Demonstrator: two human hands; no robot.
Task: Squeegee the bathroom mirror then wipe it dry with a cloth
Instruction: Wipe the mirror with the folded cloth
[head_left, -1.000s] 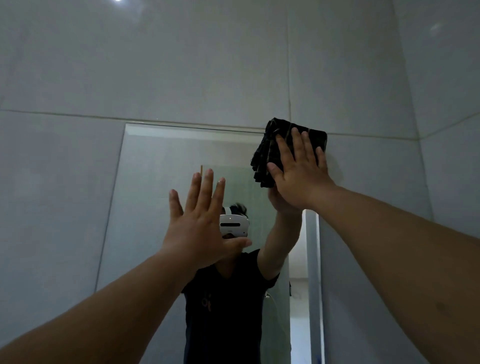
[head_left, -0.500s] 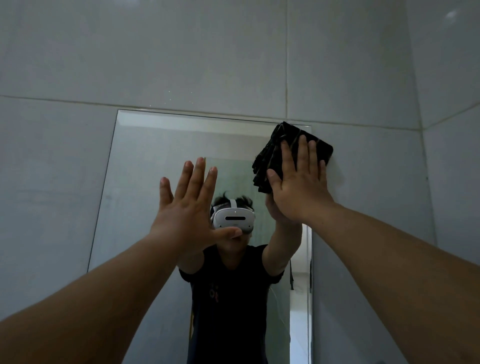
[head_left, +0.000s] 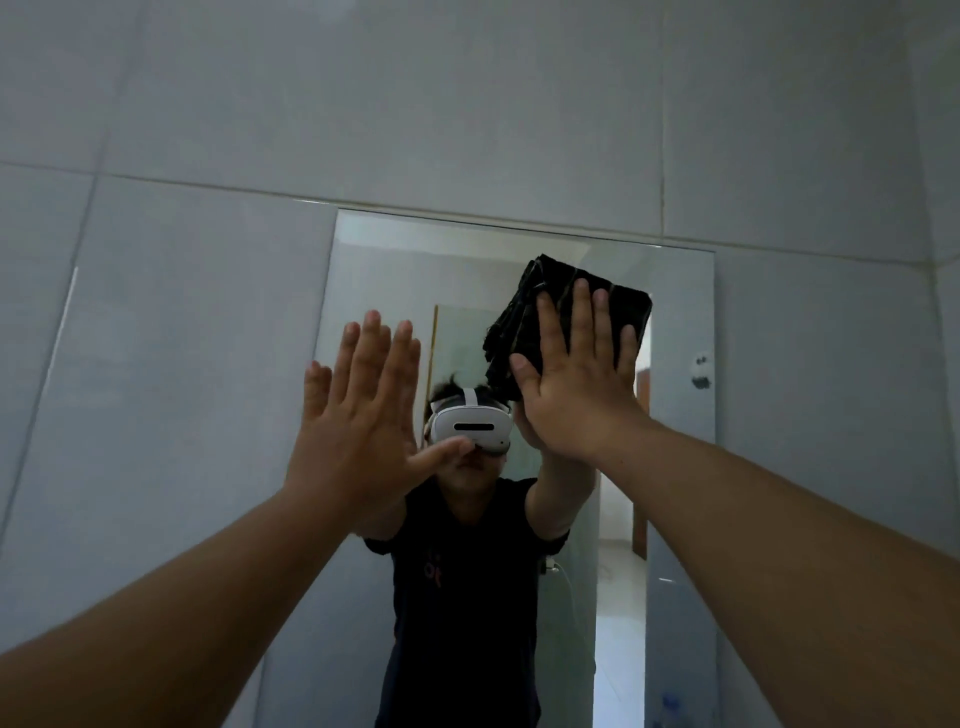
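Leftmost, pale grey wall tiles (head_left: 171, 322) are seen, crossed by thin grout lines. Next, the left hand (head_left: 358, 431) is raised with its back to the camera, fingers spread straight and the thumb stuck out to the right; nothing is held in it. It is placed over the left edge of the mirror (head_left: 680, 467), though whether the palm is pressed to the glass cannot be told. A frameless, upright pane is presented by the mirror, set flush in the tiled wall, and a person in a dark T-shirt and a white headset (head_left: 470, 423) is reflected in it, along with a bright doorway behind. Further right, a folded black cloth (head_left: 540, 306) is pressed flat against the upper part of the glass, just below its top edge, by the right hand (head_left: 579, 384). That hand is laid open over the cloth, fingers extended and slightly fanned, with the cloth pinned under the palm and fingers rather than gripped. Near the mirror's right edge, a small whitish mark (head_left: 701, 370) is seen on the glass. Beyond it, more grey tiles are shown.
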